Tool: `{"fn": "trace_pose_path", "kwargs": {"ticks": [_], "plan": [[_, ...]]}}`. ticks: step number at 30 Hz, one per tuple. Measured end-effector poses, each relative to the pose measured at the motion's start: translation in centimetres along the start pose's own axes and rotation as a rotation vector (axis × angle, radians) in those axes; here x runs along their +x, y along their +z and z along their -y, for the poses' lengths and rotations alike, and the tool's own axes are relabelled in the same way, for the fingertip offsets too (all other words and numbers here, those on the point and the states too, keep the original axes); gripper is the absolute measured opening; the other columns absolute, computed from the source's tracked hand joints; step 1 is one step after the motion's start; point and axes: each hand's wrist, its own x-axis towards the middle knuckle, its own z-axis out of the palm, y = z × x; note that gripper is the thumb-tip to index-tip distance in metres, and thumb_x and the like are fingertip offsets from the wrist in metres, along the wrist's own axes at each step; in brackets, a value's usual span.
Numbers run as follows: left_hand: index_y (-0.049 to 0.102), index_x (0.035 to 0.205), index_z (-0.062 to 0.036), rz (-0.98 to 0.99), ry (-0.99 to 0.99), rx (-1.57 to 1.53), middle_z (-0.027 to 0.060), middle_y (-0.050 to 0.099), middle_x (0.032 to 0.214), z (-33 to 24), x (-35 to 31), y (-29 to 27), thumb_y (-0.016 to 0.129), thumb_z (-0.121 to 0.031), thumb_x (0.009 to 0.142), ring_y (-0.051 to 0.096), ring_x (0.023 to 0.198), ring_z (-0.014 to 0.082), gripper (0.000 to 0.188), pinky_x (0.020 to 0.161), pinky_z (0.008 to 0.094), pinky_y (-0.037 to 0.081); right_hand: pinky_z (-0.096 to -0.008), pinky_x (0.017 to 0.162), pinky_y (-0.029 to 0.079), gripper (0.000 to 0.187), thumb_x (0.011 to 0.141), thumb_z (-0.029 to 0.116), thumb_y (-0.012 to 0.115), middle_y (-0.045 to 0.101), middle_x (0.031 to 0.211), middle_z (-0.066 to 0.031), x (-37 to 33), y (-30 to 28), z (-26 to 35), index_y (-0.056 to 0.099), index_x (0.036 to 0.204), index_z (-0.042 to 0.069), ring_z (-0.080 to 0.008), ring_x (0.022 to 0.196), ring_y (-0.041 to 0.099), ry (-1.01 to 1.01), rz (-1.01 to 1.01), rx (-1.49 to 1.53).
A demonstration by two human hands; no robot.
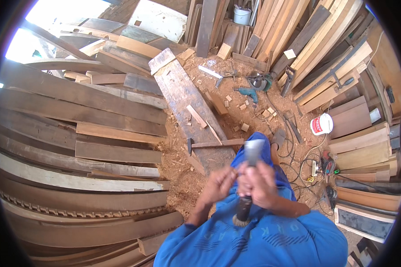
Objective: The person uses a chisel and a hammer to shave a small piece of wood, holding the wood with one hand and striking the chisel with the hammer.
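Note:
In front of my body I hold a wide chisel (253, 150), its pale metal blade pointing away and slightly blurred. My right hand (262, 184) is wrapped round its dark handle, whose butt end shows below near my blue shirt. My left hand (220, 183) is closed beside it, with curled fingertips close to the base of the blade; whether they grip anything is unclear. Just beyond, a hammer (218, 143) with a wooden handle and dark head lies across a worn plank bench (178, 84). Thin wood strips (196, 116) rest on that bench too.
Shavings and small offcuts (245, 127) litter the floor. A teal power drill (248, 93), a circular saw (259, 81), a handsaw (288, 81) and tangled cables lie to the right, near a white bucket (321, 124). Stacked boards (120, 153) fill the left; timber (276, 26) leans at the back.

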Motion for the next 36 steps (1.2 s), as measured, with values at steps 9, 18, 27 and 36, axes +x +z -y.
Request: {"fn": "trace_pose_path", "kwargs": {"ticks": [9, 18, 27, 36], "plan": [[0.057, 0.090, -0.0032, -0.381, -0.388, 0.588, 0.0247, 0.063, 0.075, 11.2, 6.7, -0.8, 0.066, -0.038, 0.088, 0.064, 0.072, 0.0405, 0.036, 0.065, 0.0485, 0.049, -0.0235, 0.048, 0.045, 0.015, 0.102, 0.019, 0.043, 0.042, 0.067, 0.0023, 3.7, -9.1, 0.6, 0.049, 0.100, 0.005, -0.0043, 0.051, 0.041, 0.014, -0.333, -0.092], [0.060, 0.098, -0.0011, -0.150, -0.544, 0.787, 0.0322, 0.065, 0.088, 20.2, 12.9, -2.9, 0.059, -0.030, 0.086, 0.065, 0.089, 0.0469, 0.032, 0.079, 0.0554, 0.050, -0.0235, 0.049, 0.044, 0.015, 0.101, 0.019, 0.045, 0.044, 0.068, 0.0011, 5.7, -10.1, -1.5, 0.049, 0.099, 0.005, -0.0051, 0.052, 0.043, 0.097, -0.239, -0.225], [0.056, 0.096, -0.0010, -0.504, -0.402, 0.885, 0.0296, 0.064, 0.092, 24.5, 25.1, -17.5, 0.060, -0.022, 0.085, 0.062, 0.087, 0.0472, 0.024, 0.075, 0.0556, 0.050, -0.0236, 0.049, 0.044, 0.014, 0.099, 0.021, 0.048, 0.043, 0.066, 0.0022, 8.1, -14.3, -2.7, 0.049, 0.100, 0.007, -0.0048, 0.051, 0.043, 0.197, -0.341, -0.319], [0.057, 0.117, -0.0070, -0.499, -0.565, 0.895, 0.0226, 0.066, 0.106, 24.8, 27.7, -20.3, 0.068, -0.034, 0.081, 0.063, 0.101, 0.0382, 0.047, 0.086, 0.0451, 0.050, -0.0237, 0.049, 0.043, 0.016, 0.099, 0.022, 0.048, 0.043, 0.065, 0.0026, 10.2, -15.0, -3.0, 0.049, 0.100, 0.006, -0.0053, 0.052, 0.044, 0.176, -0.408, -0.350]]}}
